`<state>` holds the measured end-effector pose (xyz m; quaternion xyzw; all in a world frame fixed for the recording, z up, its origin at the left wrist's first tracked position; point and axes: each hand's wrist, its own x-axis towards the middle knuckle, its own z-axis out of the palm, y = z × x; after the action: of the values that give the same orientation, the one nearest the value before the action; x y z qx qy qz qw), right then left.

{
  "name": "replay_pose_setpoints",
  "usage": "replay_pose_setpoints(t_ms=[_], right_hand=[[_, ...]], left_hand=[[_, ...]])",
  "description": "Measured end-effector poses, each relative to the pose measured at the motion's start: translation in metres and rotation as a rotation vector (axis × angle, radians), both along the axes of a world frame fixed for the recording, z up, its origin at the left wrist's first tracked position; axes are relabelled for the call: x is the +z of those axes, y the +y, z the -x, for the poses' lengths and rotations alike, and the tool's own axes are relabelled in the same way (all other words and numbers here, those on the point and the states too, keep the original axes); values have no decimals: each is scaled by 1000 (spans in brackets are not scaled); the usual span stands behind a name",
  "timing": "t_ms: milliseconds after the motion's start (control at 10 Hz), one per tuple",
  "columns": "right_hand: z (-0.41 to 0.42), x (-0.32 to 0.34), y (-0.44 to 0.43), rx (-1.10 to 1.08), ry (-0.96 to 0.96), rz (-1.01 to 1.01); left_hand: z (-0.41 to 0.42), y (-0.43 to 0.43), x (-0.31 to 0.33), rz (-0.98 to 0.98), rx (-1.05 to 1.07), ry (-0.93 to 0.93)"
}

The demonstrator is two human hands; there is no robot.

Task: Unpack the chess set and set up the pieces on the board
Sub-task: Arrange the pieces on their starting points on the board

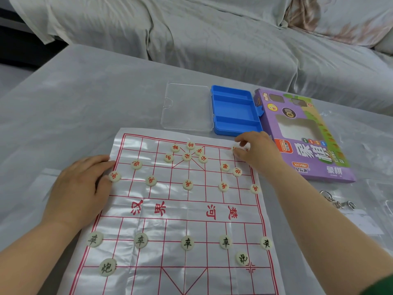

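right hand (258, 152) pinches a piece (234, 148); blue tray (235, 110) and box (306, 135) just beyond.

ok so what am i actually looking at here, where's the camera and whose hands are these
No machine here: a person wears one camera on the head, looking down at their own hands. On the grey-covered table lies a printed xiangqi board, Chinese chess. Red-lettered discs sit on the far half, black-lettered discs on the near half. The left hand rests on the board's left edge; the right hand pinches one red-lettered disc at the far right corner. Behind lie the empty blue tray, its clear lid and the purple box.
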<state>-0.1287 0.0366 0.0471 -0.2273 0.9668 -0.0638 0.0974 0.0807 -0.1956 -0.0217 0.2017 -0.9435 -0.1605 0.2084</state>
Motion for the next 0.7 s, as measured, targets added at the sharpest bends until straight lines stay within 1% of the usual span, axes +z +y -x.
replay_pose_setpoints(t_ms=[200,300,400,500,700], right_hand=[[-20,6,-15,93,-14,32],[-30,1,-31,103,-70,-1],[-37,-4,-44,74,-118,-38],[-39,-5,-50,57,-122,-63],[-38,-5,-51,46,-118,-51]], left_hand=[[-1,0,0,-6,3,-5],[-1,1,1,-5,6,-5],[-1,1,1,-12,9,-2],[-1,1,1,-5,14,0],[-1,-1,0,-7,6,-3]])
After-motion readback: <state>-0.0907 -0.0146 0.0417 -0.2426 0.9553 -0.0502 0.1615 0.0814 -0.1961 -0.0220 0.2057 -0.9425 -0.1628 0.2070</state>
